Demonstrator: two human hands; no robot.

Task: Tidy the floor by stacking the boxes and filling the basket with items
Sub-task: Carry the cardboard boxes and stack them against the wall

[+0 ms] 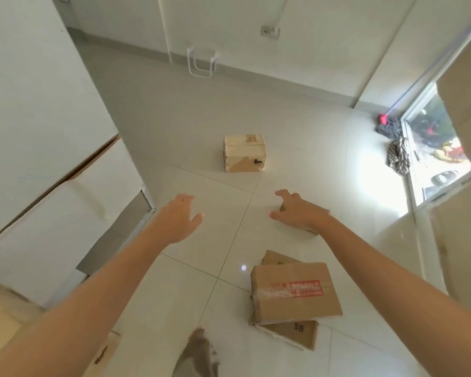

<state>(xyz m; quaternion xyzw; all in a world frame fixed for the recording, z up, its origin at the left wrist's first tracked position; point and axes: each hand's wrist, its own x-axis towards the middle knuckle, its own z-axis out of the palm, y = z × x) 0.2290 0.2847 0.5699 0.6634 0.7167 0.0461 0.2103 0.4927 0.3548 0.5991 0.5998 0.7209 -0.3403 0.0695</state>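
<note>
Hands apart, left hand (pixel 180 217) and right hand (pixel 297 210) empty, fingers spread, box (pixel 244 153) beyond them.

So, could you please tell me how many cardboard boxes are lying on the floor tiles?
3, possibly more hidden: a pale box alone ahead, a fragile-taped box near right, lying on an SB box. Something brown shows under the right hand.

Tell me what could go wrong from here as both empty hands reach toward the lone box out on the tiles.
1. The box with the red FRAGILE tape lies skewed on a box marked SB; adding the taped box ahead could make the pile slide.
2. That pile sits close to the bare foot, a likely trip point.
3. The left hand and right hand are apart from the taped box, so a hurried, off-centre grab may tip it.
</note>
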